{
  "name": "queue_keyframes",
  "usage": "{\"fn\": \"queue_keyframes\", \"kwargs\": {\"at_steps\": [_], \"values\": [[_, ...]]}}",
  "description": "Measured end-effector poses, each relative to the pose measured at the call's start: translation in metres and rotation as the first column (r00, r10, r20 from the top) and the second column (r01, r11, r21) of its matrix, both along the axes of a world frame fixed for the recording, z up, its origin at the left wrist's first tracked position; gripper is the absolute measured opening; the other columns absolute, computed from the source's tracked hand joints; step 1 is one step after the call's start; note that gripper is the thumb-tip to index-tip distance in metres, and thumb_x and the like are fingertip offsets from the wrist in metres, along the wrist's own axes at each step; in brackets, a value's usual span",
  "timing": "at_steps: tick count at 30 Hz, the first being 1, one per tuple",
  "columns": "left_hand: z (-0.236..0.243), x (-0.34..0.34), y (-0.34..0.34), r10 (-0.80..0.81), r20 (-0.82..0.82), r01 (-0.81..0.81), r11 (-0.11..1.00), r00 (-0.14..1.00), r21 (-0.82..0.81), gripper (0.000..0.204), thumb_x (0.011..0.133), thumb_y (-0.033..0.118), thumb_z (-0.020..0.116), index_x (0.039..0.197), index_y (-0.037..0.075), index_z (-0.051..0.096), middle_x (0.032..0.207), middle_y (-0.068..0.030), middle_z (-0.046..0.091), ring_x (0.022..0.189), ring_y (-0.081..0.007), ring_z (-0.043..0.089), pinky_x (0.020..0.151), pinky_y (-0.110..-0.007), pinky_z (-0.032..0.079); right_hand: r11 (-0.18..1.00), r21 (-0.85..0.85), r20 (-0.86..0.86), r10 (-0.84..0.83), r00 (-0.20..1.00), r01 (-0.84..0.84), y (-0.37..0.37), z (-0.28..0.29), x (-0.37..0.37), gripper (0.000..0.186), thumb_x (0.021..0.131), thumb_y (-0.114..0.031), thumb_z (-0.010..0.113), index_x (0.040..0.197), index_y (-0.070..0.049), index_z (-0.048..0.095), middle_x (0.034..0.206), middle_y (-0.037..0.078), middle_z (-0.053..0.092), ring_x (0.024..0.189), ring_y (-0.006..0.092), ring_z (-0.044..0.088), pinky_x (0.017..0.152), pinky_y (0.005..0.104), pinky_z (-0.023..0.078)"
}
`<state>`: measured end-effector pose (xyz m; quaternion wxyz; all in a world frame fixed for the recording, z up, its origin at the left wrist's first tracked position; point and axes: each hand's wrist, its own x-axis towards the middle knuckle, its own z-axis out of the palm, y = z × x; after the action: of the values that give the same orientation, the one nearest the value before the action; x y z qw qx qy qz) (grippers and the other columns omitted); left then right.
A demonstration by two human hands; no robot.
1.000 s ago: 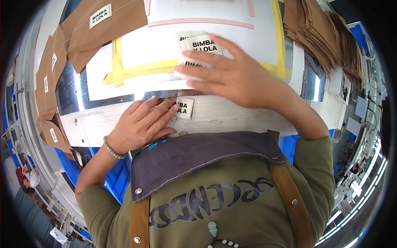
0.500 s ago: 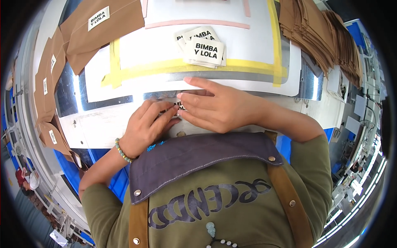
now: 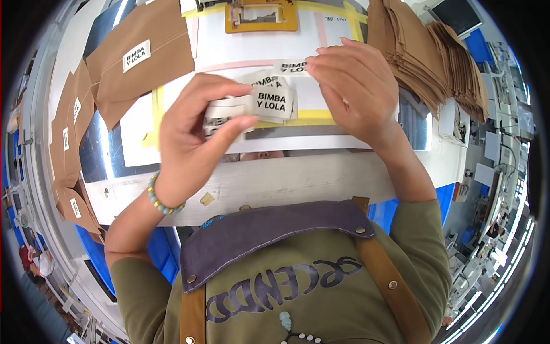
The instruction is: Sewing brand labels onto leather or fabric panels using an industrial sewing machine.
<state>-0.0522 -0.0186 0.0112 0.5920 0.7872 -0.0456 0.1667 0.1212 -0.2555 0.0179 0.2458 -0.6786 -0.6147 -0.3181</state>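
Note:
My left hand [image 3: 192, 129] is curled round a few white labels [image 3: 226, 109] with dark print, thumb and forefinger spread along their edges. Right beside its fingertips, a loose pile of similar labels [image 3: 272, 102] lies on the white board [image 3: 183, 137]. Farther up, my right hand [image 3: 364, 94] pinches the right end of a single white label [image 3: 291, 66] between its fingers. That label is over the board, just beyond the pile. The right thumb is partly hidden, and the fingers cover part of the label.
Brown paper-like pieces [image 3: 166, 46], some labelled, spread along the left. A thick stack of brown pieces [image 3: 407, 63] stands at the right. Yellow tape [image 3: 154, 114] edges the board, and a yellow frame [image 3: 260, 17] is at its far end. The pale table edge [image 3: 286, 178] runs nearest me.
Both hands have moved from the near table edge up over the board and apart. The right hand now has a single label; the left has a few. The yellow frame has come into view.

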Motion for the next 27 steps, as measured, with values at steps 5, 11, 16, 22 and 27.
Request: {"fn": "queue_keyframes", "kwargs": {"at_steps": [5, 11, 16, 22, 27], "values": [[-0.017, 0.036, -0.011, -0.125, 0.03, 0.101, 0.9, 0.992, 0.424, 0.051, 0.09, 0.009, 0.084, 0.138, 0.002, 0.069, 0.148, -0.0169, 0.064, 0.138, -0.0362, 0.059, 0.117, -0.045, 0.047, 0.995, -0.076, -0.202, -0.083, 0.976, 0.069, -0.019, -0.018, 0.008, 0.025, 0.078, 0.0, 0.083, 0.101, -0.008, 0.08, 0.103, 0.006, 0.08, 0.099, 0.0287, 0.076, 0.094, 0.0458, 0.061], [-0.03, 0.041, 0.003, -0.19, 0.027, 0.135, 0.783, 0.981, 0.607, 0.102, 0.086, 0.043, 0.088, 0.168, 0.008, 0.039, 0.177, -0.0231, 0.032, 0.159, -0.0476, 0.035, 0.128, -0.056, 0.032, 0.977, -0.208, -0.271, -0.022, 0.962, -0.037, -0.024, -0.035, -0.003, 0.019, 0.083, -0.004, 0.081, 0.102, -0.008, 0.081, 0.11, 0.004, 0.08, 0.102, 0.0253, 0.076, 0.098, 0.0443, 0.06], [-0.029, 0.042, -0.001, -0.293, 0.04, 0.169, 0.653, 0.955, 0.738, 0.11, 0.083, 0.043, 0.089, 0.17, 0.006, 0.033, 0.18, -0.0224, 0.025, 0.162, -0.048, 0.03, 0.128, -0.058, 0.03, 1.0, 0.01, -0.212, -0.027, 0.977, 0.03, -0.022, -0.026, -0.001, 0.02, 0.088, -0.01, 0.08, 0.109, -0.009, 0.082, 0.111, 0.003, 0.08, 0.107, 0.0241, 0.075, 0.1, 0.0427, 0.059], [-0.034, 0.05, 0.006, -0.163, -0.138, 0.212, 0.816, 0.977, 0.538, 0.085, 0.097, 0.0, 0.066, 0.173, 0.007, 0.029, 0.178, -0.0235, 0.029, 0.158, -0.0433, 0.039, 0.126, -0.05, 0.038, 0.938, -0.271, -0.159, 0.178, 0.971, -0.217, -0.014, -0.034, -0.015, 0.023, 0.09, -0.013, 0.078, 0.113, -0.008, 0.08, 0.127, 0.007, 0.078, 0.123, 0.0272, 0.071, 0.102, 0.0443, 0.058], [-0.023, 0.049, 0.021, -0.238, -0.107, 0.26, 0.894, 0.965, 0.365, 0.069, 0.096, -0.003, 0.053, 0.164, 0.002, 0.045, 0.172, -0.023, 0.042, 0.157, -0.0444, 0.04, 0.13, -0.05, 0.033, 0.94, -0.247, -0.377, 0.131, 0.917, -0.236, -0.03, -0.013, -0.002, 0.029, 0.086, -0.02, 0.084, 0.113, -0.009, 0.08, 0.133, 0.008, 0.077, 0.128, 0.0299, 0.07, 0.105, 0.0476, 0.057]]}}
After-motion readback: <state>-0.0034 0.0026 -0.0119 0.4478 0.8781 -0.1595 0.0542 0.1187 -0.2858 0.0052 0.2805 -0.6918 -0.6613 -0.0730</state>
